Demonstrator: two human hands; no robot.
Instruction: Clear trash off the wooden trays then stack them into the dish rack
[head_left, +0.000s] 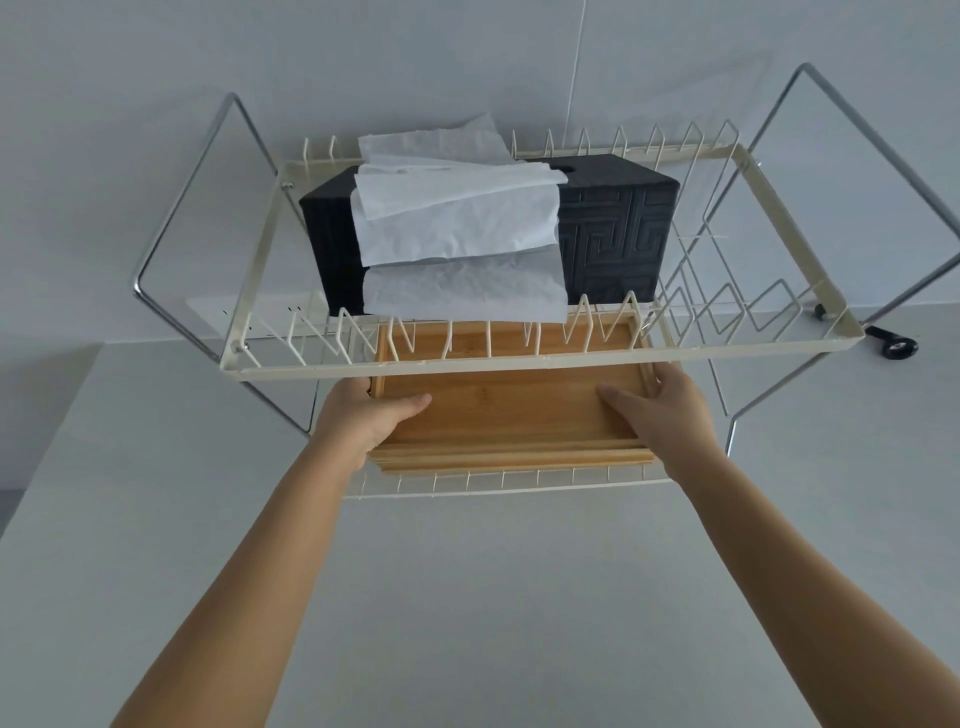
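A stack of wooden trays lies flat on the lower shelf of the cream wire dish rack, partly under the rack's upper tier. My left hand grips the stack's left edge with the thumb on top. At the right edge my right hand holds the stack the same way. The top tray's surface is bare wood with no trash visible on it. The far part of the trays is hidden behind the upper tier's wires.
A black patterned tissue box with white tissues draped over it sits on the rack's upper tier. Chrome frame legs flare out on both sides. A small black object lies on the white table at the right.
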